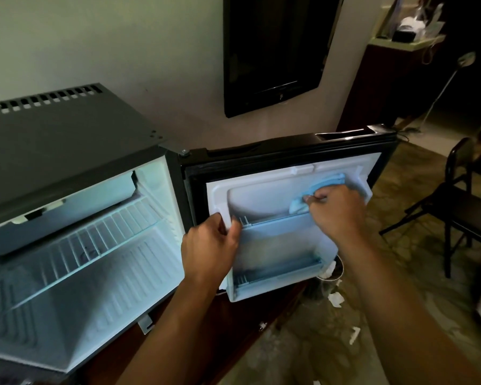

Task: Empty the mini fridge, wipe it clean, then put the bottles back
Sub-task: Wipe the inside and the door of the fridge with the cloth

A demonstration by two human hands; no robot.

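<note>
Fridge (67, 168) sits at the left with its door (289, 173) swung wide open to the right, white inner liner facing the camera. Cavity lit, wire shelf (100, 245) across the middle, no bottles visible inside. Left hand (210, 247) grips the door liner's left edge near the upper door rack (275, 219), fingers curled round the lip, thumb in front. Right hand (335, 209) pinches a light blue cloth (321, 187) against the liner's upper right corner, fingers closed on it. Lower door rack (281, 273) sits near the door's bottom edge. Dark TV (275, 51) on the wall above the door. Black folding chair (467, 195) at the right. White paper scraps (336, 299) on the floor below the door.
</note>
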